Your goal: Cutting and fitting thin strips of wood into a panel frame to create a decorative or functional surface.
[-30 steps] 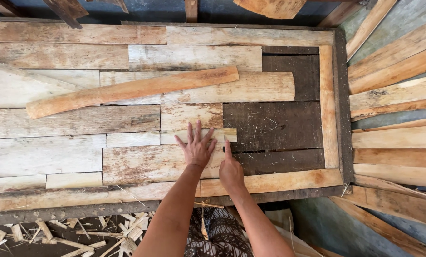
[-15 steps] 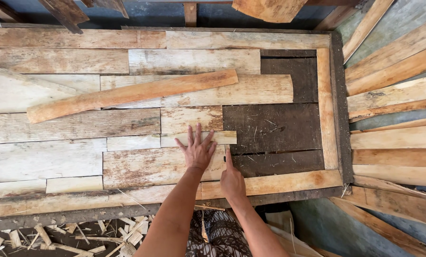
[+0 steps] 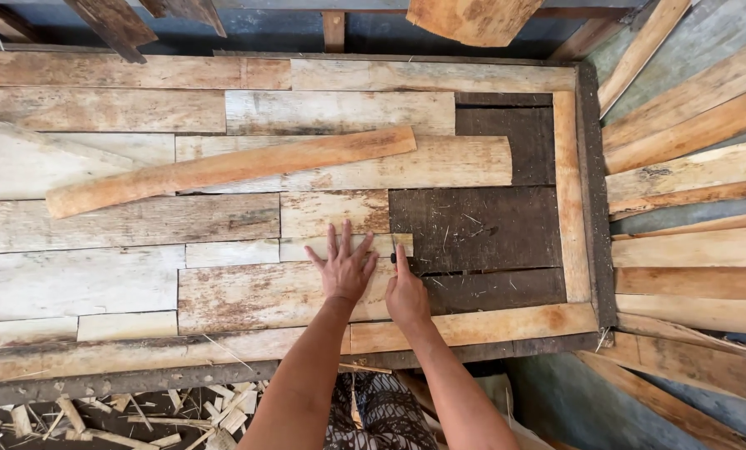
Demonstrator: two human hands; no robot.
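Dark rectangular frame (image 3: pixel 593 192) contains flat pale wood pieces laid edge to edge; dark base exposed at right. Left hand (image 3: pixel 345 271) lies flat, fingers spread, on a narrow wood strip (image 3: pixel 306 248). Right hand (image 3: pixel 406 292) rests beside it, fingers curled, pinching a small dark object (image 3: pixel 393 257). A loose long plank (image 3: pixel 231 169) lies diagonally across the pieces.

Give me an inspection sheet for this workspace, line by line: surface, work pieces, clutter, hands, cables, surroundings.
Surface: dark wooden base panel inside a plank frame, partly covered with pale boards.
Work pieces: small pale board under both hands, beside the bare dark area.
Clutter: long loose plank lying at a slant across the fitted boards; wood offcuts below the frame.
Hands: left hand flat, fingers spread, on the board; right hand at the board's edge, pinching a small dark object, too small to identify.
Cables: nothing seen.
Surroundings: stacked planks at right.
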